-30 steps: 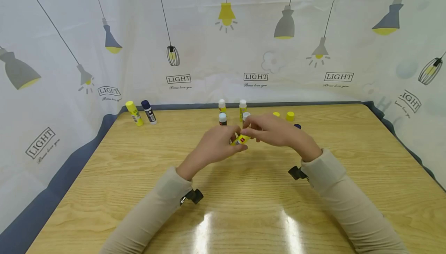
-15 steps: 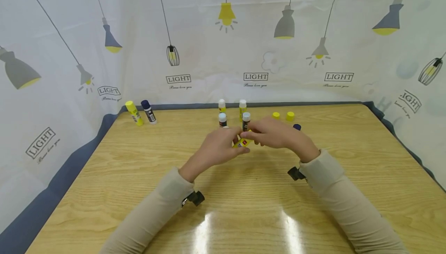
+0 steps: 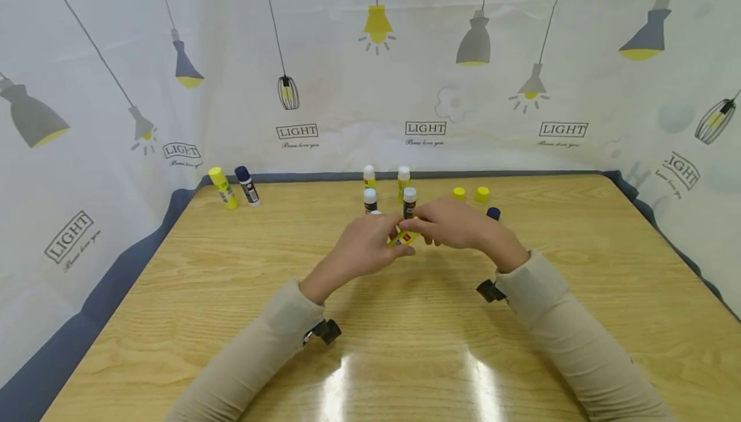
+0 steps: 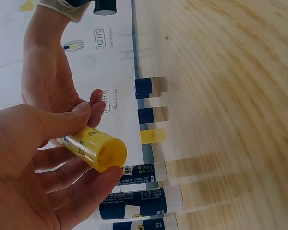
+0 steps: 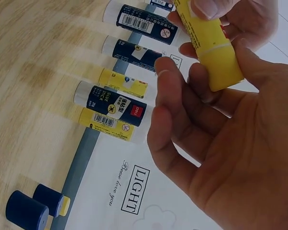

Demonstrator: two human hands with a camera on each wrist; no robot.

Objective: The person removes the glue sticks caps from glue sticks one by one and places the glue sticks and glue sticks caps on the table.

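Note:
My left hand [image 3: 363, 246] grips a yellow glue stick [image 3: 403, 238] by its body, holding it tilted above the table. The hollow bottom of this glue stick [image 4: 110, 154] faces the left wrist camera. At the other end, my right hand [image 3: 454, 222] pinches the yellow cap [image 5: 221, 67] between thumb and fingers. Just beyond the hands stand several glue sticks with white ends up, among them a navy one [image 3: 410, 201] and a yellow one [image 3: 403, 181]. Another white end [image 3: 375, 212] shows behind the left hand, its body hidden.
At the back left stand a yellow-topped glue stick [image 3: 222, 188] and a navy-topped one [image 3: 247, 186]. Loose yellow caps [image 3: 482, 194] and a navy cap [image 3: 493, 213] sit right of the standing group. A printed curtain [image 3: 347, 87] borders the wooden table [image 3: 231, 293].
Both hands have shifted slightly, the left to the right and the right a little downward, keeping hold of the glue stick. A navy glue stick behind the right hand is now more exposed.

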